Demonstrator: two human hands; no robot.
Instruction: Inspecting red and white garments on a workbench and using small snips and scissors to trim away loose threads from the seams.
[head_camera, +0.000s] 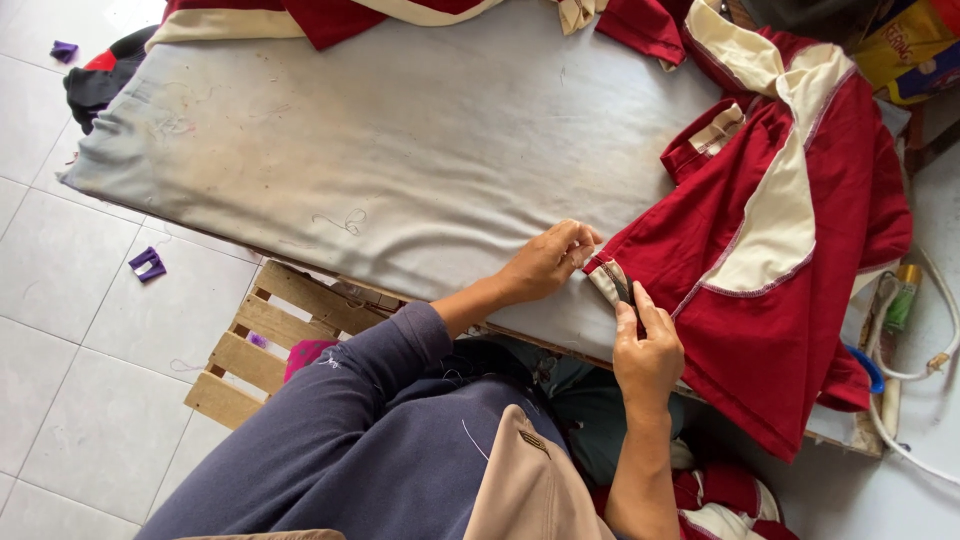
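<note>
A red garment (800, 300) with cream panels and trim lies on the right side of a grey padded table (400, 150). My left hand (548, 262) pinches the cream-edged corner of the garment (605, 278) at the table's near edge, fingers closed on the fabric. My right hand (648, 350) holds the same corner from below, thumb and fingers pressed on the folded edge. The two hands sit close together, a few centimetres apart.
More red and cream garments (330, 15) lie along the far edge of the table. A wooden pallet (255, 340) sits under the table on the white tiled floor. Purple fabric scraps (148, 264) lie on the tiles. A white cord (925, 370) hangs at right.
</note>
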